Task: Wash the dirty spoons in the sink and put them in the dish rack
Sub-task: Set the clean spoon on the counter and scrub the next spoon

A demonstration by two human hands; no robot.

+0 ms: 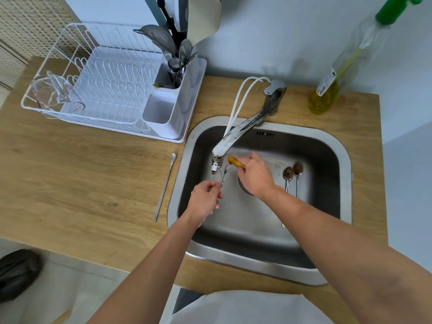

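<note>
My left hand (205,199) pinches the handle of a small spoon (225,173), whose bowl is raised just under the tap spout (216,163). My right hand (254,175) grips a yellow sponge (234,161) pressed against the spoon's bowl. Two dirty spoons (293,174) with brown bowls lie side by side on the sink floor to the right. A long thin spoon (164,185) rests on the wooden counter left of the steel sink (339,155). The white dish rack (112,90) stands at the back left.
The rack's cutlery holder (168,108) holds several utensils in its rear cell. A clear glass cup (56,92) lies in the rack's left end. A soap bottle (332,90) with a green cap stands behind the sink on the right. The drain (243,187) is partly hidden by my right wrist.
</note>
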